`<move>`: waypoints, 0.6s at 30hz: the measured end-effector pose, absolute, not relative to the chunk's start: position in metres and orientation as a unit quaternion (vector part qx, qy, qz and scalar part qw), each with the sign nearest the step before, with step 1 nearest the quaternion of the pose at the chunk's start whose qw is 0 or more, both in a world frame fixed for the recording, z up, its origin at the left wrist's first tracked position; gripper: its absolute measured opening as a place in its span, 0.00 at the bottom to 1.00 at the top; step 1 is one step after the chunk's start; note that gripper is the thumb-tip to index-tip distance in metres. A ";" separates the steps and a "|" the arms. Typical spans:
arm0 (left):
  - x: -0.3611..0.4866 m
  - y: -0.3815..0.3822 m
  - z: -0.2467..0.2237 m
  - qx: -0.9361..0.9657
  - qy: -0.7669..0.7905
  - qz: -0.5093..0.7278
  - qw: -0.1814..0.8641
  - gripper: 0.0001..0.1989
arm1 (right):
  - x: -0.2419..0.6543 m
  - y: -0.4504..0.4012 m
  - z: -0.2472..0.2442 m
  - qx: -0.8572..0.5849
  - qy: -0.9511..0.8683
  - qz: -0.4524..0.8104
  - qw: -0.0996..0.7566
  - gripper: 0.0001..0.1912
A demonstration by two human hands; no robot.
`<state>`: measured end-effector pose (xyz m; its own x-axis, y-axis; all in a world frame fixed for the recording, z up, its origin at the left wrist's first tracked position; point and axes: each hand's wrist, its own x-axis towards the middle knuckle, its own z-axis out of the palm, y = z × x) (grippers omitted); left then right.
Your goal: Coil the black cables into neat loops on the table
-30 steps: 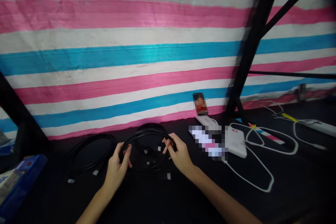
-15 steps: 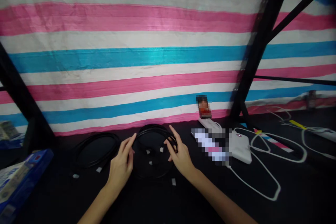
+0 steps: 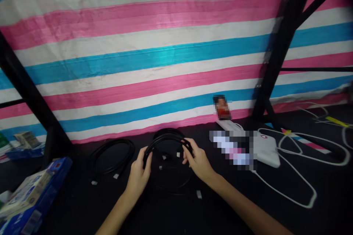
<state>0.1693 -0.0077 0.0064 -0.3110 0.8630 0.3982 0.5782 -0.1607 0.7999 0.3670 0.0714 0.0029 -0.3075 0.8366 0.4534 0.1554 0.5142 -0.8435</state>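
Observation:
A coiled black cable (image 3: 168,134) is held up between both hands, its loop arching over the black table. My left hand (image 3: 140,170) grips the coil's left side between thumb and fingers. On the coil's right side my right hand (image 3: 199,159) has its fingers closed round the strands. Small pale connector ends (image 3: 178,154) show inside the loop, and a light tag (image 3: 199,194) lies below my right hand. Another coiled black cable (image 3: 132,149) with pale ends rests on the table to the left of my left hand.
Blue and white boxes (image 3: 33,198) sit at the left. To the right are a white power bank (image 3: 267,150), white cables (image 3: 300,203) and a pixelated item. Black frame posts (image 3: 278,55) stand before a striped sheet (image 3: 154,58).
My left hand has closed on the left side of the coil, and my right hand's fingers have wrapped round the right side. The view has shifted, so things sit further right.

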 end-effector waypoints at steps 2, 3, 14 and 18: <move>0.171 -0.008 0.006 0.537 0.631 0.532 0.171 0.17 | 0.367 0.071 0.005 -0.342 -0.719 0.377 0.473 0.14; 0.172 -0.008 0.006 0.520 0.626 0.552 0.181 0.18 | 0.367 0.071 0.006 -0.339 -0.714 0.398 0.466 0.13; 0.167 0.005 -0.002 0.389 0.560 0.657 0.322 0.22 | 0.361 0.064 0.006 -0.297 -0.686 0.577 0.328 0.19; 0.168 0.006 -0.008 0.398 0.582 0.593 0.389 0.24 | 0.360 0.071 0.002 -0.317 -0.614 0.619 0.373 0.21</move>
